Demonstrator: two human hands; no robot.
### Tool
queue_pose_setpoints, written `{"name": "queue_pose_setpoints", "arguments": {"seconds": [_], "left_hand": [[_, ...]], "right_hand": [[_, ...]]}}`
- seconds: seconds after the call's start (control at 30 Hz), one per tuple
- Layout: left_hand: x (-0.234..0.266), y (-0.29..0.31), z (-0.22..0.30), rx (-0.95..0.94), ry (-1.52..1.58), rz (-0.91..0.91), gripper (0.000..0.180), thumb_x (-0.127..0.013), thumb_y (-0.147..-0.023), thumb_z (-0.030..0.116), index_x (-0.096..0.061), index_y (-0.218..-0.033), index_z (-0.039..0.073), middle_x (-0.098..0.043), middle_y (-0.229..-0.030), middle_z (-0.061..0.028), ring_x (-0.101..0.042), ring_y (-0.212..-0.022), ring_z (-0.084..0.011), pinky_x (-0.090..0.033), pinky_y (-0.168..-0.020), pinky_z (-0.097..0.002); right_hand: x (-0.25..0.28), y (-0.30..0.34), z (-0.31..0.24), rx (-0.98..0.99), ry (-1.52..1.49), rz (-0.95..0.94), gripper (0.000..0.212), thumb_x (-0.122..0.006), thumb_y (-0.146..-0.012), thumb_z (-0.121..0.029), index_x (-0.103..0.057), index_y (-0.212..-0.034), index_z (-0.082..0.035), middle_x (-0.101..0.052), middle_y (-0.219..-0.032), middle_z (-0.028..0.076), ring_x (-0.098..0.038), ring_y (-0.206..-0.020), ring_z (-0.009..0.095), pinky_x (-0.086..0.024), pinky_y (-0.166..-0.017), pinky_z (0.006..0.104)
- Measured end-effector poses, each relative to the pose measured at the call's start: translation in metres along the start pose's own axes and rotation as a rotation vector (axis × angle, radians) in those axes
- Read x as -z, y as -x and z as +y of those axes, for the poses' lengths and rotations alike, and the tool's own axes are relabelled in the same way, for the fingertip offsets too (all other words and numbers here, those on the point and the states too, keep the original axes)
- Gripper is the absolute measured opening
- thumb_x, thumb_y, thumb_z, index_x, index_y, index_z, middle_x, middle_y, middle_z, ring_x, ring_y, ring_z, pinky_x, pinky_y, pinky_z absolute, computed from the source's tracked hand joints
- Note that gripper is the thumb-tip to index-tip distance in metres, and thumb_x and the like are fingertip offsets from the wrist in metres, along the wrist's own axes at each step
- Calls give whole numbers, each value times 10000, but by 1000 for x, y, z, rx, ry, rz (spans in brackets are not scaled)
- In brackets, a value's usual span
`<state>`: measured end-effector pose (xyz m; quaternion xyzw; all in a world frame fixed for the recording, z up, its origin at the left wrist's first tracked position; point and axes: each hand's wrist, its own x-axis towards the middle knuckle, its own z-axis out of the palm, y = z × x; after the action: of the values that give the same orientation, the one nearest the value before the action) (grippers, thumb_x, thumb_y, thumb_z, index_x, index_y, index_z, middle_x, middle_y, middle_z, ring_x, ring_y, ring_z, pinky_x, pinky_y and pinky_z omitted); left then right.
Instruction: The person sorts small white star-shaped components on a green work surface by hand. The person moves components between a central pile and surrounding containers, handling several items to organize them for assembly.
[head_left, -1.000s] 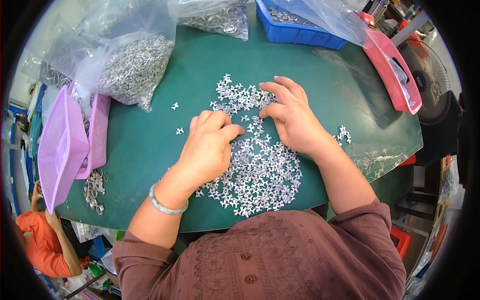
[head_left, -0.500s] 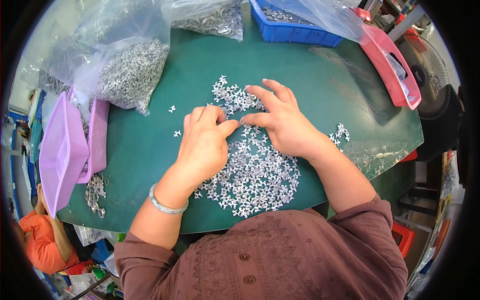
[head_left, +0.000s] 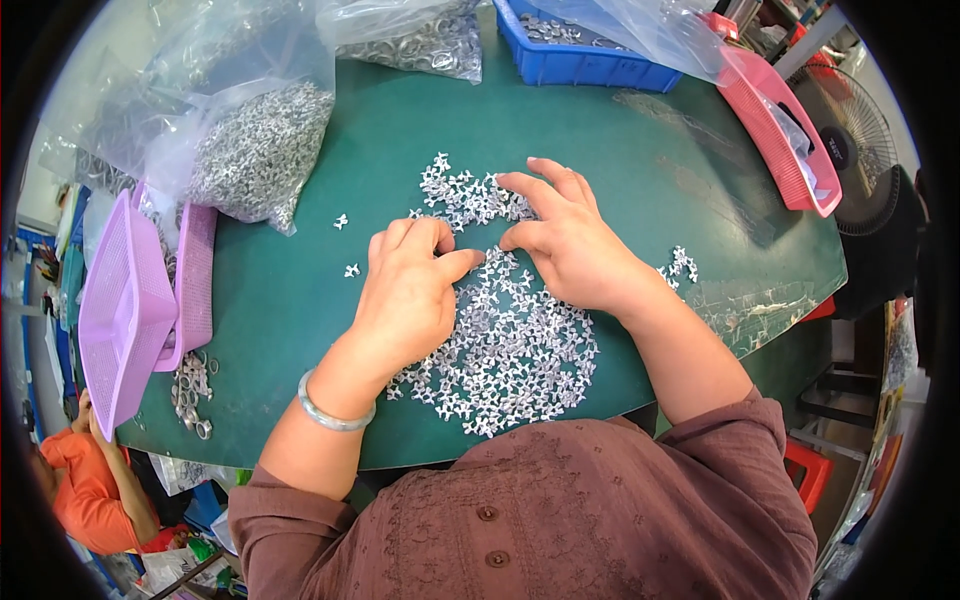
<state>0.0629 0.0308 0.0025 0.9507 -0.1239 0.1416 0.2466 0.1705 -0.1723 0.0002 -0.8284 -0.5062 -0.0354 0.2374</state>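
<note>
Small silver bow-shaped metal pieces lie in a large near pile [head_left: 520, 360] and a smaller far pile [head_left: 470, 200] on the green table. My left hand [head_left: 405, 285] rests at the left of the gap between the piles. Its fingers are bent downward; its thumb stretches right, apart from them, with the tip against a few pieces at the top of the near pile. My right hand [head_left: 575, 245] is open at the right, its index fingertip at the far pile and its thumb near the gap. I see no piece held in either hand.
Clear plastic bags of metal pieces [head_left: 265, 150] stand at the back left. Purple baskets [head_left: 130, 310] sit at the left edge beside loose rings [head_left: 190, 390]. A blue tray [head_left: 590, 70] and a pink basket [head_left: 775, 130] are farther back. A person in orange [head_left: 95, 490] sits lower left.
My right thumb has drawn away from my left thumb to the right, widening the space between them. My left hand has hardly moved.
</note>
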Motion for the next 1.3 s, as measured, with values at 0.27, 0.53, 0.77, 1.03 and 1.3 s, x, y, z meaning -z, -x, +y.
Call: {"name": "queue_pose_setpoints", "arguments": {"seconds": [0.27, 0.53, 0.77, 1.03, 1.3], "left_hand": [[0, -1, -2, -12, 12, 7, 399, -556, -727, -92, -747, -1032, 80, -576, -975, -73, -535, -978, -270, -394, -884, -393], [1, -1, 1, -15, 33, -12, 401, -569, -750, -84, -719, -1088, 70, -577, -988, -78, -538, -988, -273, -390, -889, -390], [0, 0, -1, -30, 26, 4, 381, -566, -743, -87, -715, -1055, 72, -577, -986, -82, -541, -997, -280, -392, -883, -396], [5, 1, 3, -73, 63, -51, 414, -559, -723, -85, -732, -1063, 76, -577, -977, -80, -539, -990, -283, -390, -907, -399], [-3, 0, 7, -129, 154, -100, 391, -547, -742, -85, -732, -1053, 65, -625, -1075, -90, -553, -1040, -285, -392, -973, -420]], "right_hand": [[-2, -2, 1, 29, -60, 28, 258, -668, -769, 25, -706, -988, -106, -499, -1419, 128, -375, -1368, 434, -345, -1104, 546], [-1, -2, -2, 33, -53, 7, 228, -655, -773, 1, -728, -961, -104, -524, -1386, 151, -391, -1357, 433, -326, -1104, 561], [-1, -2, -3, 28, -66, 8, 196, -636, -784, -25, -748, -926, -100, -544, -1365, 170, -395, -1359, 435, -299, -1114, 581], [8, -1, 1, 75, -127, -21, 188, -637, -785, -23, -752, -917, -94, -537, -1377, 168, -379, -1368, 440, -279, -1123, 619], [-9, -5, 2, -136, 136, 64, 391, -607, -802, -17, -717, -1147, -167, -419, -1497, 169, -295, -1420, 470, -226, -1145, 660]]}}
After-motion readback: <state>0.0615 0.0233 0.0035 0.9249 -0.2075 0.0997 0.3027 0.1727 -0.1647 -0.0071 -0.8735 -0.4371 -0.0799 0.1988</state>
